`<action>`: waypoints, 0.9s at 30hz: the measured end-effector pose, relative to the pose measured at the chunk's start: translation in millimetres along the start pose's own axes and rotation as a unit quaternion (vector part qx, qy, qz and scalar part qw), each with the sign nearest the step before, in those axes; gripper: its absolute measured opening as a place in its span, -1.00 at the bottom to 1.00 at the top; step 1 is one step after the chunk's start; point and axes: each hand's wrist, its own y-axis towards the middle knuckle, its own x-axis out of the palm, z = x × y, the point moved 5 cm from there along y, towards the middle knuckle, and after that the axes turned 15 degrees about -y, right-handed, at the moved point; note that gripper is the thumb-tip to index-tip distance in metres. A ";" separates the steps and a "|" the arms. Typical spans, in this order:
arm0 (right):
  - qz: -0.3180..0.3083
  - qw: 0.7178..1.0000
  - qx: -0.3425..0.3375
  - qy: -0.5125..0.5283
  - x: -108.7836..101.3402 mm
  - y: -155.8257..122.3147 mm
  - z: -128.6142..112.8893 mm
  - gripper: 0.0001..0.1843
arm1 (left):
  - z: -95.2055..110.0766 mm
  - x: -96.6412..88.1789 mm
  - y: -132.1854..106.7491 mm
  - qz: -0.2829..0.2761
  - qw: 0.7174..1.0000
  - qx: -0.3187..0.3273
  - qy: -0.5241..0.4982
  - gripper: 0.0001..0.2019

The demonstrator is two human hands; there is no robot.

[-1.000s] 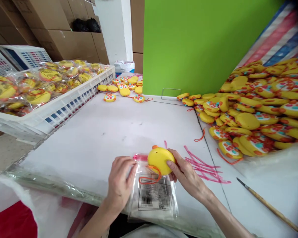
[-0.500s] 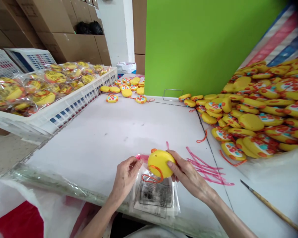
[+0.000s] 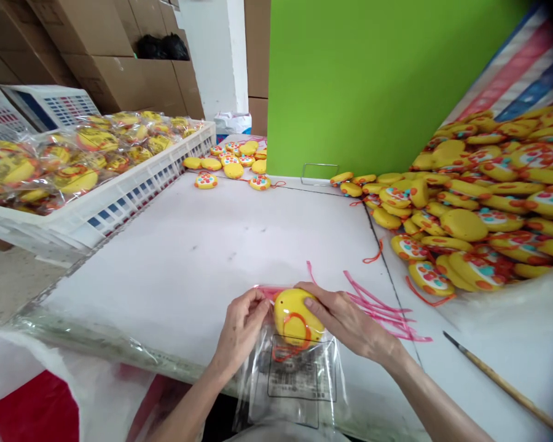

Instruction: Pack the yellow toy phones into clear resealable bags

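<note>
Right hand (image 3: 345, 322) clamped over round yellow toy (image 3: 297, 318); left hand (image 3: 242, 325) pinching clear plastic bag (image 3: 295, 387) at its mouth, toy sitting there. White table (image 3: 212, 258) beneath. Pink strips (image 3: 382, 310) just beside; heaped yellow toys (image 3: 465, 224) farther right.

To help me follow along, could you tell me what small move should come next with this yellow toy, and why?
Probably slide the yellow chick-shaped toy further into the clear plastic bag: the left hand seems to pinch the bag's mouth, while the right hand lies on the toy, which sits above the printed label.
</note>
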 end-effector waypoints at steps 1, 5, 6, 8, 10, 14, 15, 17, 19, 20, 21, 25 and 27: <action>-0.010 1.000 -0.012 -0.016 -0.3 1.3 0.0 -0.63 | -1.8 1.1 -0.7 -0.003 1.000 -0.004 -0.011 -0.79; -0.051 0.988 -0.072 -0.126 11.2 4.5 -5.5 -0.50 | -7.1 6.7 -4.1 -0.009 0.994 -0.044 -0.101 -0.75; -0.043 0.982 -0.078 -0.166 15.0 5.3 -7.7 -0.47 | -7.6 8.1 -4.8 -0.006 0.992 -0.051 -0.114 -0.74; 0.010 0.974 -0.065 -0.218 19.3 7.7 -12.2 -0.54 | -8.0 10.1 -5.8 0.003 0.991 -0.054 -0.119 -0.74; 0.088 0.973 -0.040 -0.209 19.2 10.5 -17.2 -0.72 | -8.3 11.8 -6.5 0.006 0.991 -0.049 -0.124 -0.73; 0.162 0.975 -0.042 -0.149 19.8 16.8 -29.9 -0.85 | -9.6 14.6 -7.7 -0.014 0.987 -0.052 -0.153 -0.73; 0.161 0.974 -0.047 -0.154 20.8 18.1 -33.3 -0.85 | -9.1 14.9 -8.0 -0.020 0.987 -0.052 -0.151 -0.73; 0.148 0.971 -0.057 -0.181 23.3 19.8 -40.3 -0.87 | -6.9 15.8 -8.5 -0.034 0.989 -0.050 -0.135 -0.73; 0.141 0.964 -0.067 -0.217 25.6 20.5 -47.9 -0.87 | -3.3 17.6 -9.3 -0.042 0.993 -0.044 -0.100 -0.73; 0.141 0.959 -0.069 -0.237 26.5 21.0 -51.4 -0.87 | -1.0 18.3 -9.7 -0.040 0.996 -0.037 -0.069 -0.74; 0.144 0.954 -0.067 -0.255 26.9 21.8 -53.9 -0.86 | 1.5 18.7 -10.1 -0.033 0.999 -0.026 -0.030 -0.74; 0.182 0.958 -0.039 -0.220 20.9 25.2 -44.1 -0.84 | 7.7 18.4 -13.3 -0.006 0.993 0.020 0.114 -0.79; 0.208 0.968 -0.001 -0.141 12.0 21.4 -19.0 -0.83 | 4.8 15.8 -14.7 -0.007 0.994 0.016 0.111 -0.80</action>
